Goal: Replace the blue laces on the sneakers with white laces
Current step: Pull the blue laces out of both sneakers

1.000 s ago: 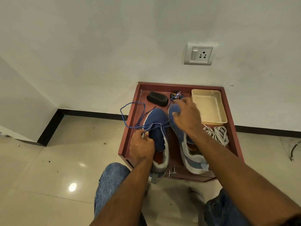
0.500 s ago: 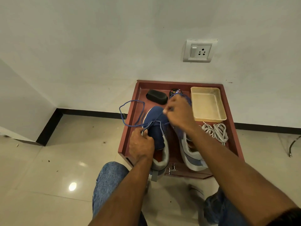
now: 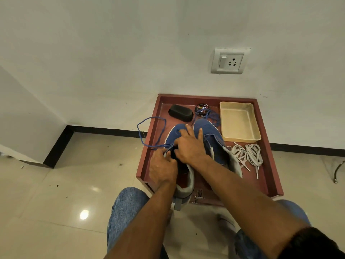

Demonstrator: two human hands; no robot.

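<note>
Reddish-brown wooden tray (image 3: 270,165) on the tiled floor (image 3: 56,193), pushed against a white wall (image 3: 112,53). Two blue sneakers side by side in it, toes toward the wall. Left sneaker (image 3: 173,135): both hands working at its lace area. Left hand (image 3: 162,167) rests on the near side of the shoe's opening, fingers curled; whether it pinches the lace cannot be told. Right hand (image 3: 188,146) lies across the tongue area, thumb and forefinger drawn together at the eyelets where the blue lace (image 3: 147,128) leaves the shoe, other fingers stretched toward the toe. Lace runs out in a long loop over the tray's left rim, above the floor. Right sneaker (image 3: 211,135) just beside, untouched, no lace seen in its eyelets. Second blue lace (image 3: 213,116) heaped by its toe, partly over a shoe polish tin (image 3: 201,109). Black brush-like block (image 3: 180,113) left of the tin. Cream plastic tray (image 3: 239,122) in the far right corner. White laces (image 3: 246,156), two bundles, near that cream tray, right of the right sneaker. Wall socket (image 3: 228,61) above. Jeans-clad knees (image 3: 127,208) at bottom.
</note>
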